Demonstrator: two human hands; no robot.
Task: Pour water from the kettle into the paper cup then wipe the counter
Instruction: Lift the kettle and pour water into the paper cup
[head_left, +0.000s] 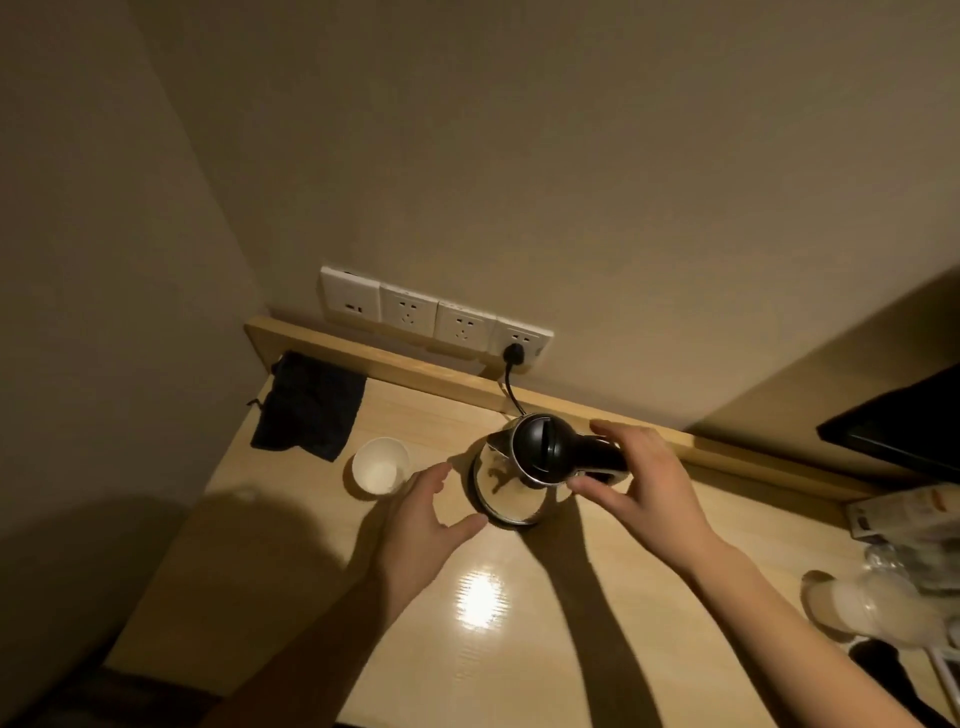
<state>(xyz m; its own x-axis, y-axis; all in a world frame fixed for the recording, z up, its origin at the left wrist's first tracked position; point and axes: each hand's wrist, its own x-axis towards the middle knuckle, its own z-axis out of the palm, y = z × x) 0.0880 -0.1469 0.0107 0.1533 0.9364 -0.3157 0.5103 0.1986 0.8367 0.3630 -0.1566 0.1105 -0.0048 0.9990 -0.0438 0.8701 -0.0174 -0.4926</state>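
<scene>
A steel kettle (506, 493) with a black lid and black handle stands upright on the light wooden counter (322, 597), its cord plugged into the wall. My right hand (644, 493) is at the handle, fingers spread around it and not closed. My left hand (423, 519) hovers open just left of the kettle's base, holding nothing. A white paper cup (379, 465) stands upright to the left of the kettle, apart from both hands. A dark cloth (306, 405) lies at the counter's back left corner.
A row of wall sockets (434, 314) sits above the wooden back ledge (415, 371). Plastic bottles (872, 608) and packets crowd the right edge. A dark screen (898, 421) stands at the right. The wall closes the left side.
</scene>
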